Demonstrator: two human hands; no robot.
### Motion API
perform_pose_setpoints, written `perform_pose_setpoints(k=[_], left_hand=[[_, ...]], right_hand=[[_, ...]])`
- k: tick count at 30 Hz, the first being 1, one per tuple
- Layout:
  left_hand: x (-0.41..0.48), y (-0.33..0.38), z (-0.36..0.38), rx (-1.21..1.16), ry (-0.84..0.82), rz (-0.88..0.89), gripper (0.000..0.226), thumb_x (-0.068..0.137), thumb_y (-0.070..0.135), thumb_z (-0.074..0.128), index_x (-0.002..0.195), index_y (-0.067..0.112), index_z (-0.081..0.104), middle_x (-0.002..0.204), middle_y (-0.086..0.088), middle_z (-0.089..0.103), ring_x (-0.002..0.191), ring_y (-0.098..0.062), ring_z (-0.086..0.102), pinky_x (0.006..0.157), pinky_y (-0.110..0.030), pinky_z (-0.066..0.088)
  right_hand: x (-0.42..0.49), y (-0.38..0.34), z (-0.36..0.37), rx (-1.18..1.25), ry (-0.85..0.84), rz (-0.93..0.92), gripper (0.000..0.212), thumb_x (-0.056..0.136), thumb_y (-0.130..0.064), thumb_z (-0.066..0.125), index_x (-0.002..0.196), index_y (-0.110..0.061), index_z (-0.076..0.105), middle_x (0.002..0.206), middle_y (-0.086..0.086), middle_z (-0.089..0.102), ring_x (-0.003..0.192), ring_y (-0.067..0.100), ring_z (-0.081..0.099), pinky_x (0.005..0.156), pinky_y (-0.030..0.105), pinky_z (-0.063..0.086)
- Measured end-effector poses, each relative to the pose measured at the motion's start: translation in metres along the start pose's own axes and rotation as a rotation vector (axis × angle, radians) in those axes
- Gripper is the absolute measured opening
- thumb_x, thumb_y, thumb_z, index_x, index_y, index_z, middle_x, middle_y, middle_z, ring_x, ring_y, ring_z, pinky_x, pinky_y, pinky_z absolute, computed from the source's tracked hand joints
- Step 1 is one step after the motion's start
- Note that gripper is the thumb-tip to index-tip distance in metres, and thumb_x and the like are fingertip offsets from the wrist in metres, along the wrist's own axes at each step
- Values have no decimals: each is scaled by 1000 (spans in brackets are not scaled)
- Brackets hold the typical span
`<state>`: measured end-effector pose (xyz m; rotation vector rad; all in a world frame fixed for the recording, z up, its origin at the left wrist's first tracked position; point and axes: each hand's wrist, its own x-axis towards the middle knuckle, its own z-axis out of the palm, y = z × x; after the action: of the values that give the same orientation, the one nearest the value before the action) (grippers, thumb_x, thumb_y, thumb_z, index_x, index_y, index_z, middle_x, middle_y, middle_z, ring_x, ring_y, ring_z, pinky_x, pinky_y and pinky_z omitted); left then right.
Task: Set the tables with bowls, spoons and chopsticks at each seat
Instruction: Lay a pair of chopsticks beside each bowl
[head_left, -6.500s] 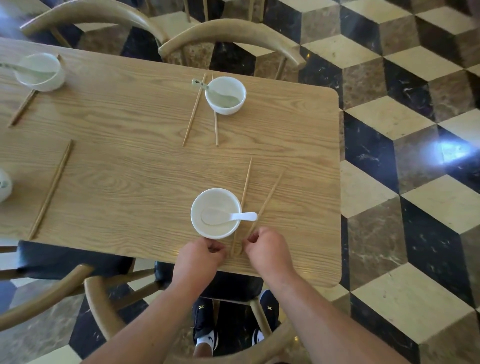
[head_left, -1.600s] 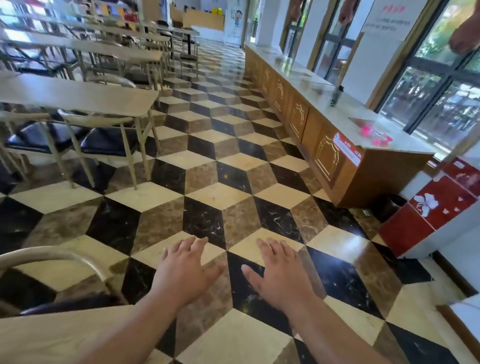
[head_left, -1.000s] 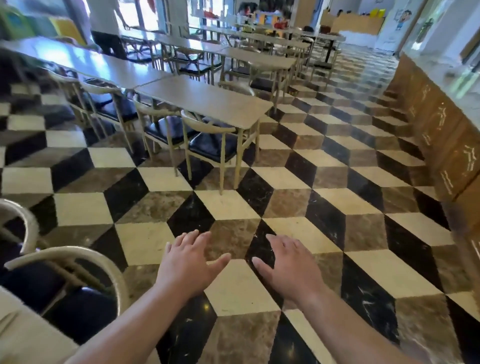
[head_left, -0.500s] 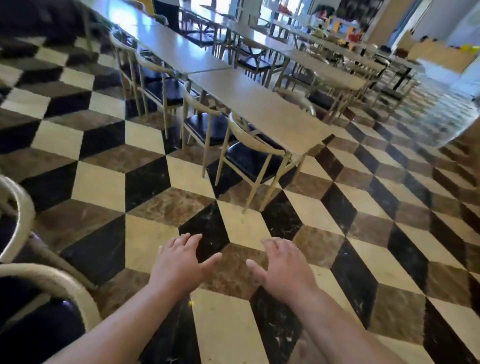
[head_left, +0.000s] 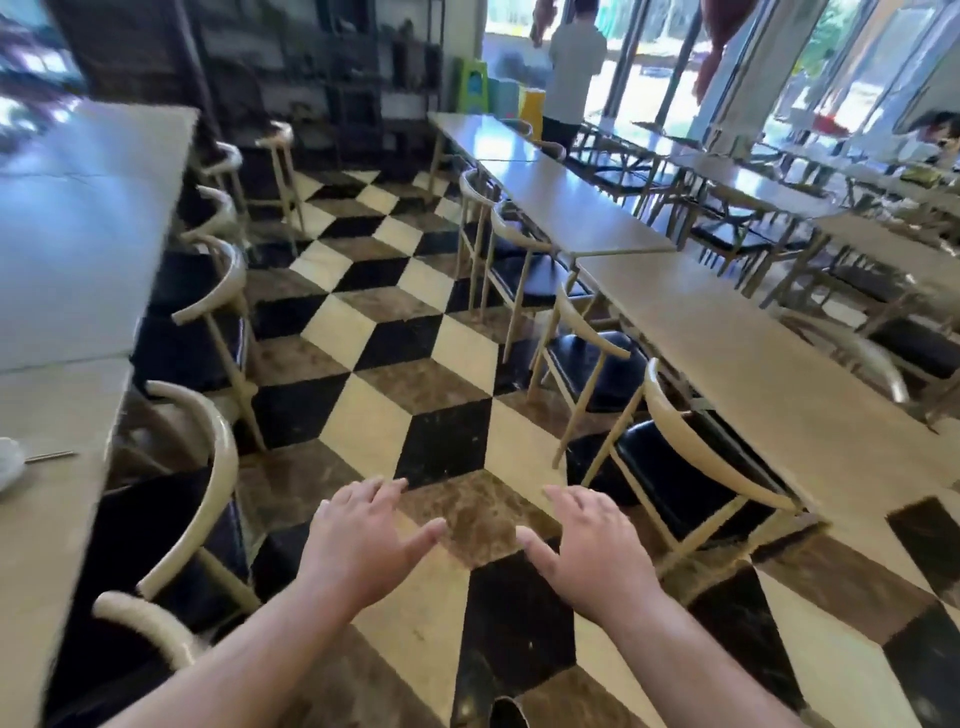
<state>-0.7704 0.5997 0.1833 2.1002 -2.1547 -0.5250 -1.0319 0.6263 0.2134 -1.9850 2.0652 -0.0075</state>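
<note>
Since the earlier frame the view swung round; a white bowl and thin wooden chopstick lay at far left on the light wooden tabletop. Left hand and right hand hovered empty, fingers spread, over the cube-patterned floor.

I have a free aisle of floor ahead of my left hand and right hand. On the left, chair backs stand before one surface; on the right, chairs and a second surface wall it in. A person stands at the far end.
</note>
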Motion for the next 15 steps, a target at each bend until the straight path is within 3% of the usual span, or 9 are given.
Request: perform_pose_setpoints(k=[6,11,15], left_hand=[[53,-38,-28,-52,47,-385,98,89,91,28,167,32,29,174,1,30,163,-22,22,132,-49,22],[36,-72,-42,-77,129,-700,95,89,89,26,166,34,31,172,5,32,161,-24,25,131,-52,17],[-1,-119,-36,-170,189,-943,96,85,92,25,161,34,41,166,2,42,155,-26,34,127,-49,31]], right_hand=[[150,-55,-24,-14,-138,-348,77,101,-75,40,166,-34,29,171,-3,37,161,23,27,132,46,23],[211,-143,-28,-62,-219,-619,74,102,-73,43,163,-30,38,166,-3,43,159,23,31,132,46,27],[211,-224,-8,-107,-276,-850,74,103,-72,41,164,-30,36,166,0,44,159,23,32,131,43,26]])
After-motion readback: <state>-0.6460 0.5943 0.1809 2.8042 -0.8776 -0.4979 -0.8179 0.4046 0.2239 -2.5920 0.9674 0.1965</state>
